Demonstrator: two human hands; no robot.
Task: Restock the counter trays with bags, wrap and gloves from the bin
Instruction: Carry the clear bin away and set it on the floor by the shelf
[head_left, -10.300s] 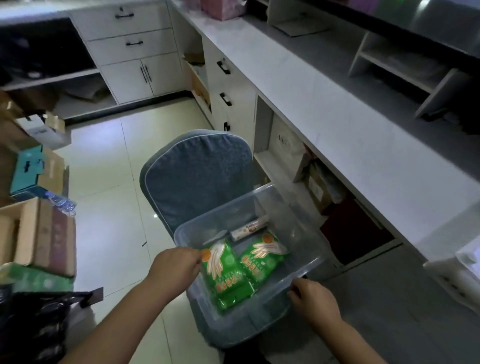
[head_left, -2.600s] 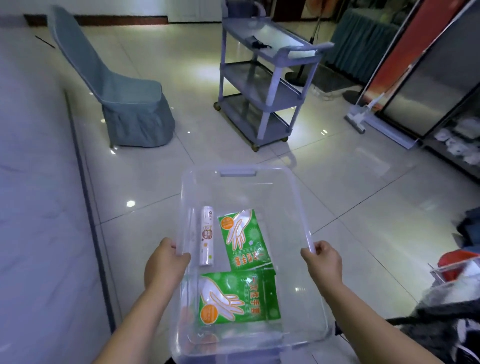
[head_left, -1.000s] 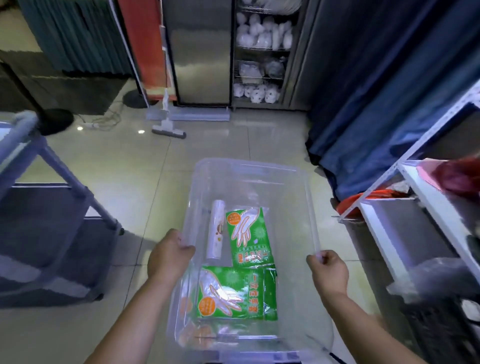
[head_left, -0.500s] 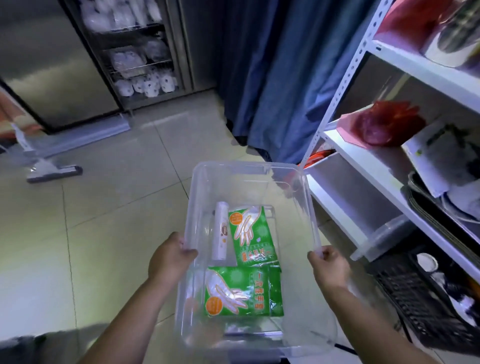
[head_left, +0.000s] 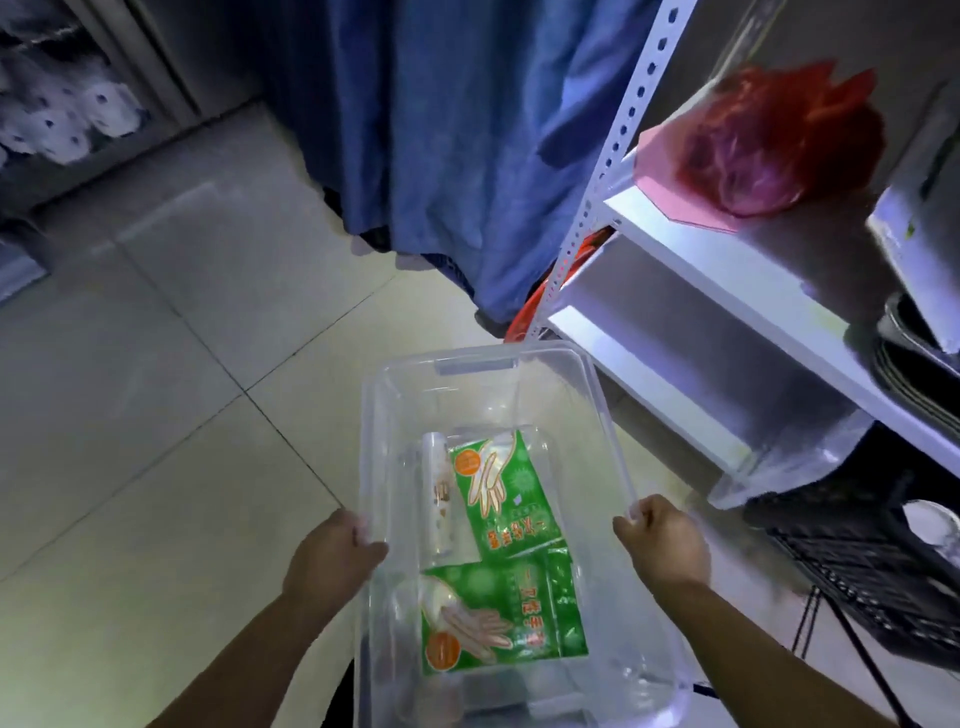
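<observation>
head view: left hand (head_left: 332, 558) and right hand (head_left: 662, 540) each grip a long rim of the clear bin (head_left: 483, 364), held over the floor. inside lie the far glove pack (head_left: 504, 499), the near glove pack (head_left: 504, 618) and a roll (head_left: 439, 499) beside the far one. the view has swung right in the last half second and the white shelf (head_left: 727, 270) is now just beside the bin. no counter trays in sight, so probably still in transit, nothing restocked.

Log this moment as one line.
left hand: grips bin rim | right hand: grips bin rim | bin: two glove packs, one wrap roll | nearby: white shelf rack
</observation>
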